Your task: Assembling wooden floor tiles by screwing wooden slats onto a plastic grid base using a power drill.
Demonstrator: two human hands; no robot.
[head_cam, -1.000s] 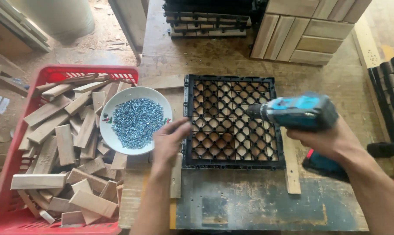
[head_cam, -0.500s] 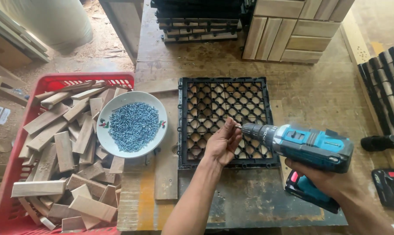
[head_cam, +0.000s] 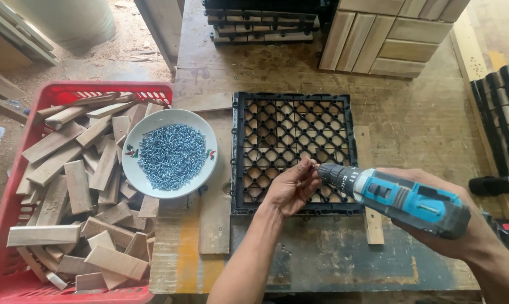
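My right hand [head_cam: 462, 225] grips a blue and black cordless drill [head_cam: 400, 196], held level and pointing left over the lower right part of a black plastic grid tile [head_cam: 294, 147] with wooden slats under it. My left hand [head_cam: 291, 188] is at the drill's tip, fingers pinched together there; whatever small thing they hold is too small to make out. A white plate [head_cam: 135, 179] heaped with silver screws [head_cam: 173, 156] rests left of the tile, partly on the red crate.
A red plastic crate [head_cam: 1, 236] full of short wooden blocks sits at the left. Stacked wooden deck tiles [head_cam: 389, 39] and black grid tiles [head_cam: 260, 22] stand at the back of the workbench. Dark slats [head_cam: 505, 107] lie at the right edge, and a loose wooden strip [head_cam: 372, 225] lies beside the tile.
My left hand left the plate's side and came right to the drill's tip. The drill moved down from over the tile's right part and now sits above its lower right edge.
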